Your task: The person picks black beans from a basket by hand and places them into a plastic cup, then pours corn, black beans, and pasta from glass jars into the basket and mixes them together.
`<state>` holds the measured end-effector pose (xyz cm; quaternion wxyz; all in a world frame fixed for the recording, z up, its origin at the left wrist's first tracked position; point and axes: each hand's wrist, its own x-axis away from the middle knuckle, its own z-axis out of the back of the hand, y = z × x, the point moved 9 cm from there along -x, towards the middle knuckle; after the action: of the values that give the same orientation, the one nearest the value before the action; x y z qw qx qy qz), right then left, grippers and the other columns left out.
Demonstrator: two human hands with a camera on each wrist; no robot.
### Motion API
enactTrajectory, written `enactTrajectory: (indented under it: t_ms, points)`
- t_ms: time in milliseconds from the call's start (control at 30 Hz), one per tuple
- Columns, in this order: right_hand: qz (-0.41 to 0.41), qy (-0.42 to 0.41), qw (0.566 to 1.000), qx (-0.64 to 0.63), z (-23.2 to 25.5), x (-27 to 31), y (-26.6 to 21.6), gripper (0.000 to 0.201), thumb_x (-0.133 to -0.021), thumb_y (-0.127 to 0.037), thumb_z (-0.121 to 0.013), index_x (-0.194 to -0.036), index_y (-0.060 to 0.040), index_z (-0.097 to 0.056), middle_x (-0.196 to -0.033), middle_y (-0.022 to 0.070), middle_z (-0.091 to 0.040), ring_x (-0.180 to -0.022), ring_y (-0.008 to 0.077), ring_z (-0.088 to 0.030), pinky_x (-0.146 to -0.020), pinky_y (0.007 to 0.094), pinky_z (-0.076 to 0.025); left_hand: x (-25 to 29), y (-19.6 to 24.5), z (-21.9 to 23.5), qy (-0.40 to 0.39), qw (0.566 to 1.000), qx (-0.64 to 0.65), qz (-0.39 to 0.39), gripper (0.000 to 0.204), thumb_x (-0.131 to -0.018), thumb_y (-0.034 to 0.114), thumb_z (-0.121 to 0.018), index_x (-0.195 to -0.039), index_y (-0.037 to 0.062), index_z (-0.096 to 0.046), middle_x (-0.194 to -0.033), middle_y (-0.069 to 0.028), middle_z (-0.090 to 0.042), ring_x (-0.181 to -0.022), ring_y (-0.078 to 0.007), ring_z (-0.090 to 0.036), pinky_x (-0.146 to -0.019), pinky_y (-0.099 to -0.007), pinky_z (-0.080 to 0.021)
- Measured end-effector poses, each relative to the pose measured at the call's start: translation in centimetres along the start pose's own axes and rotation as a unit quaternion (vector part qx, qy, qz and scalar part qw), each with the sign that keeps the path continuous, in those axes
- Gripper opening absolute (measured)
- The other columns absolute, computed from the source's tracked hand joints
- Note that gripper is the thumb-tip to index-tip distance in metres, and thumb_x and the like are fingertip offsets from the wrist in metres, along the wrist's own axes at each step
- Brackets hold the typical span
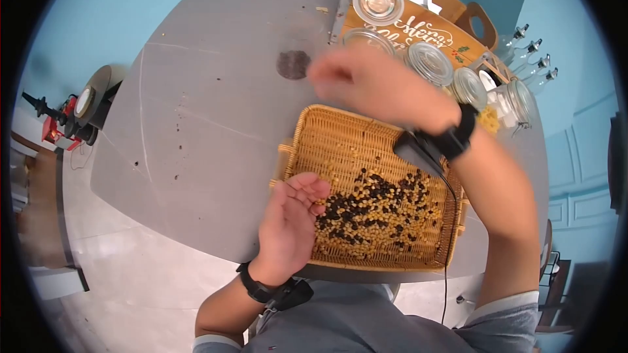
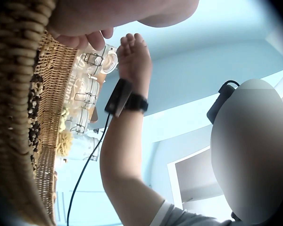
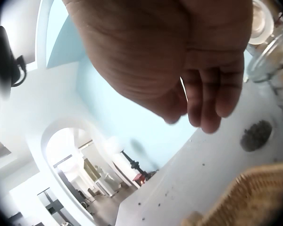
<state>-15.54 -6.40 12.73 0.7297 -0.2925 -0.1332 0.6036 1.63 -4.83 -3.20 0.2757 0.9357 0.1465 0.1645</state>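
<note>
A rectangular wicker basket [image 1: 340,132] sits at the near side of the table, with yellow corn-like kernels [image 1: 330,248] and dark beans [image 1: 340,208] mixed across its bottom. My left hand [image 1: 288,222] is at the basket's left side, palm up, fingers loosely bent, with nothing visible in it. Beyond the far rim, my right hand [image 1: 366,78] is raised and blurred by motion. Its fingers [image 3: 210,101] hang relaxed in the right wrist view, with nothing seen between them. Just left of it, dark beans [image 1: 293,64] lie in a round patch inside a faint clear container.
At the far right, a wooden crate [image 1: 418,29] with white lettering stands behind several lidded glass jars [image 1: 430,63]. Bottles with pourers [image 1: 526,59] are beyond. Small dark bits [image 1: 176,177] dot the grey table [image 1: 216,111]. A cable [image 1: 447,287] trails from the right wrist camera across the basket.
</note>
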Motion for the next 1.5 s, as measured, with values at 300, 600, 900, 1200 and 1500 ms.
enactTrajectory:
  t_ms: [300, 600, 900, 1200, 1500]
  points:
    - [-0.038, -0.072, 0.992, 0.1, -5.3, 12.7, 7.5, 0.013, -0.079, -0.003, -0.069, -0.091, 0.0005, -0.067, -0.09, 0.0164, -0.062, -0.085, 0.0371, -0.062, -0.075, 0.043, -0.05, 0.0, 0.0, -0.2, 0.005, 1.0, -0.009, 0.006, 0.045, -0.102, 0.048, -0.04, -0.118, 0.009, -0.056, -0.109, -0.0043, -0.064, -0.104, -0.0176, -0.058, -0.088, -0.0314, -0.042]
    - [-0.03, -0.086, 0.989, 0.116, -4.7, 13.4, 7.9, 0.012, -0.081, -0.003, -0.064, -0.093, -0.0003, -0.063, -0.088, 0.0171, -0.061, -0.083, 0.0385, -0.059, -0.074, 0.0444, -0.049, 0.1, 0.2, -1.5, -0.008, 0.997, 0.015, 0.069, 0.042, -0.102, 0.043, -0.042, -0.119, 0.0069, -0.056, -0.108, -0.0057, -0.063, -0.1, -0.0192, -0.059, -0.085, -0.0319, -0.048]
    - [-0.006, -0.062, 0.992, 0.113, -6.0, 13.9, 7.5, 0.012, -0.08, -0.002, -0.065, -0.092, 0.0, -0.065, -0.084, 0.0164, -0.063, -0.083, 0.0368, -0.062, -0.075, 0.0428, -0.05, -2.0, 0.5, -5.9, -0.04, 0.993, 0.034, 0.109, 0.035, -0.103, 0.036, -0.043, -0.115, 0.0053, -0.057, -0.102, -0.005, -0.062, -0.092, -0.0191, -0.061, -0.08, -0.0324, -0.051]
    - [-0.093, -0.062, 0.974, -0.199, -4.9, 12.0, 3.8, 0.012, -0.081, -0.006, -0.067, -0.091, -0.0005, -0.065, -0.085, 0.0152, -0.064, -0.082, 0.0356, -0.062, -0.074, 0.0426, -0.05, -2.2, -3.9, -3.7, 0.067, 0.984, 0.06, 0.151, 0.04, -0.103, 0.035, -0.043, -0.117, -0.0011, -0.056, -0.11, -0.0114, -0.06, -0.105, -0.0236, -0.058, -0.093, -0.0344, -0.048]
    - [0.029, -0.111, 0.986, 0.125, -8.6, 12.2, 5.3, 0.01, -0.081, -0.007, -0.064, -0.089, -0.0015, -0.065, -0.083, 0.0158, -0.06, -0.084, 0.0366, -0.062, -0.073, 0.0446, -0.05, -0.7, -3.8, -1.6, 0.091, 0.984, 0.081, 0.127, 0.043, -0.104, 0.038, -0.042, -0.116, -0.0017, -0.056, -0.112, -0.0113, -0.058, -0.106, -0.0235, -0.056, -0.098, -0.036, -0.045]
